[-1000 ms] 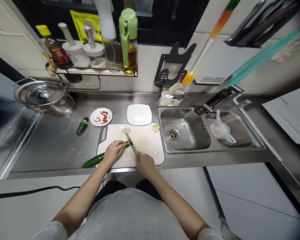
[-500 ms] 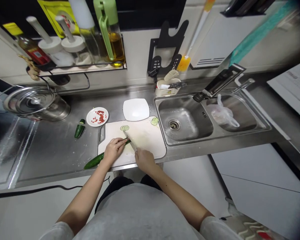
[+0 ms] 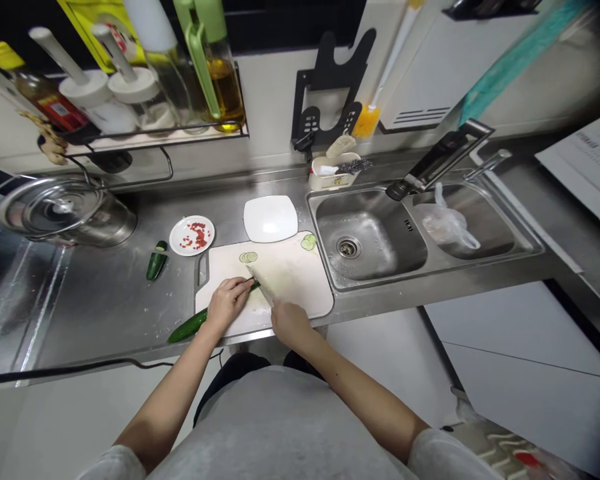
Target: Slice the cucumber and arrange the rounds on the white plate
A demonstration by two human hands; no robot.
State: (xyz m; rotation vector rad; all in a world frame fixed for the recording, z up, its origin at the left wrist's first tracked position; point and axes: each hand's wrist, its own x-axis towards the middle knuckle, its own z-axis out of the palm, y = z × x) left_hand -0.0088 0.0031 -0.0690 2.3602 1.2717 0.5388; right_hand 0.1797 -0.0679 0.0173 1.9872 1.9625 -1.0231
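Observation:
A white cutting board (image 3: 290,280) lies on the steel counter beside the sink. My left hand (image 3: 227,302) is closed over a long green cucumber (image 3: 187,327), pinning it on the board; its tail sticks out to the lower left. My right hand (image 3: 289,320) grips the handle of a knife (image 3: 260,283), whose blade rests against the cucumber's cut end. Thin cucumber slices (image 3: 249,257) lie at the board's far edge, and a second small pile of slices (image 3: 309,243) sits at its far right corner.
A cucumber end piece (image 3: 155,263) lies left of the board. Behind it stand a small plate of chopped red bits (image 3: 192,235) and a white square plate (image 3: 271,218). A lidded steel pot (image 3: 63,210) is at left, a double sink (image 3: 375,243) with a plastic bag (image 3: 445,223) at right.
The camera has tilted and shifted, so the scene sits lower and closer. My hands stay on the cucumber and knife, with the blade staying at the cut end.

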